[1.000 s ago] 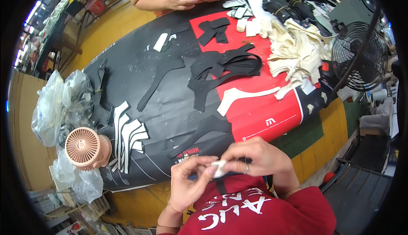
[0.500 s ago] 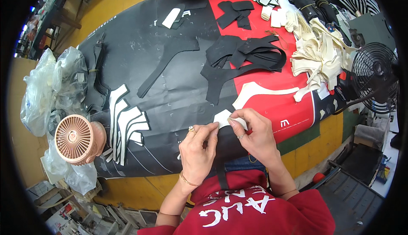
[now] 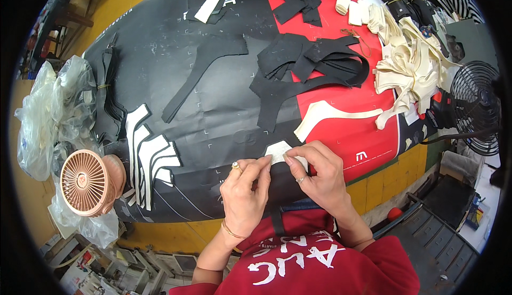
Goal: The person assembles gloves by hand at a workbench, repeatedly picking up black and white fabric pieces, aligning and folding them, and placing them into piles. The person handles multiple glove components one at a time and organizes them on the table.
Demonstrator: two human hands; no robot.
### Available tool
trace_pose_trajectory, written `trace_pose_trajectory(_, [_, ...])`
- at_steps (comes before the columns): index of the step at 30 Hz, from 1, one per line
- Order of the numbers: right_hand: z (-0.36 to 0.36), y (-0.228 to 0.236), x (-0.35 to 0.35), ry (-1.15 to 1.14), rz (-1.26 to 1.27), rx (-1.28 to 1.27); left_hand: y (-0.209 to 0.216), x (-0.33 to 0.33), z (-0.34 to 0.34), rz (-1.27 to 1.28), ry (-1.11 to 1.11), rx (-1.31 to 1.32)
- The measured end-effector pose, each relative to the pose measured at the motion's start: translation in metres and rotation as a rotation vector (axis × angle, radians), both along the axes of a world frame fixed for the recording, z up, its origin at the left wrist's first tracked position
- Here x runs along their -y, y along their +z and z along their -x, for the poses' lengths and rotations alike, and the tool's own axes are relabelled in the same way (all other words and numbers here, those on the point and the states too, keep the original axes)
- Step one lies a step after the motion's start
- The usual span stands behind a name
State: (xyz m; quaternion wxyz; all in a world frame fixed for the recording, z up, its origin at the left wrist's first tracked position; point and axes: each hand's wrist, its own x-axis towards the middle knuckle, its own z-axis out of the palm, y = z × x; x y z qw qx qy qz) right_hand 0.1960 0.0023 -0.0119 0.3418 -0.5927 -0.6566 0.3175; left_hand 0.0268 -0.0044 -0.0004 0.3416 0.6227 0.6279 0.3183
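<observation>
A small white fabric piece (image 3: 278,149) with an angled outline lies between my hands at the near edge of the mat. My right hand (image 3: 321,175) pinches its right side between thumb and forefinger. At its left edge, my left hand (image 3: 244,187) has its thumb and forefinger closed on it. Just beyond my right hand, a cream curved fabric strip (image 3: 341,115) with a wide end rests on the red part of the mat. Past that strip is a heap of black fabric cutouts (image 3: 314,63), its lowest piece spreading toward me.
Fanned white-and-black strips (image 3: 152,154) lie left, beside a pink fan (image 3: 88,182) and plastic bags (image 3: 74,100). One black cutout (image 3: 205,71) rests mid-mat (image 3: 160,44). Cream strips (image 3: 408,68) pile up at right near a black fan (image 3: 473,106). Small pieces (image 3: 209,8) lie at the far side.
The view has shifted slightly, and another person's hands at the far edge have left it. Between my fingers, more of the white piece shows, lying flatter. Both hands stay close together.
</observation>
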Motion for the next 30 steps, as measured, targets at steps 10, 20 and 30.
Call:
trace_pose_trajectory(10, [0.001, -0.003, 0.000, -0.005, -0.044, -0.001, -0.002, 0.000, 0.001, -0.054, -0.040, -0.033])
trace_pose_trajectory(20, [0.005, 0.002, -0.002, -0.032, -0.022, 0.058, -0.001, 0.001, -0.002, -0.037, -0.079, -0.147])
trace_pose_trajectory(30, [-0.008, 0.020, 0.014, -0.106, 0.158, 0.054, 0.003, -0.001, -0.006, -0.008, -0.109, -0.214])
